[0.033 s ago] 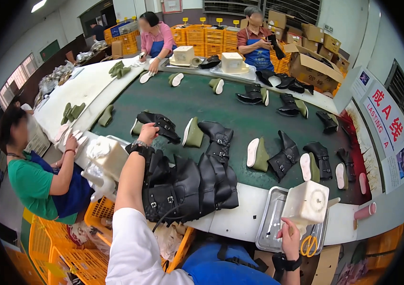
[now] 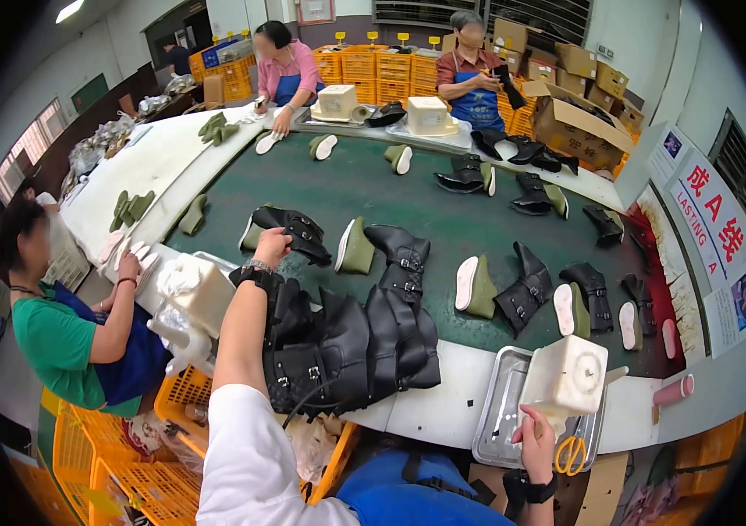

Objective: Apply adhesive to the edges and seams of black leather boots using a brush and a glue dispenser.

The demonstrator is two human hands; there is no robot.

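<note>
My left hand [image 2: 271, 248] is closed at the edge of a black buckled boot upper [image 2: 303, 232], which lies over a green boot form [image 2: 251, 238] with a pale sole. Under my left forearm, a pile of black boot uppers [image 2: 342, 351] rests along the near edge of the table. My right hand [image 2: 537, 436] is closed beside a cream square container [image 2: 566, 377], fingertips at its lower left corner; what they hold, if anything, is hidden. The container stands on a metal tray [image 2: 497, 416], with yellow-handled scissors [image 2: 572, 452] at the tray's right side.
Pairs of black uppers and green forms [image 2: 478, 285] are spread over the green belt [image 2: 303, 180]. A co-worker in green [image 2: 62, 333] stands at the left; two others [image 2: 290, 66] [image 2: 476, 79] work across the belt. Orange crates [image 2: 141, 486] stand below at the left. A pink cylinder [image 2: 674, 390] lies at the right.
</note>
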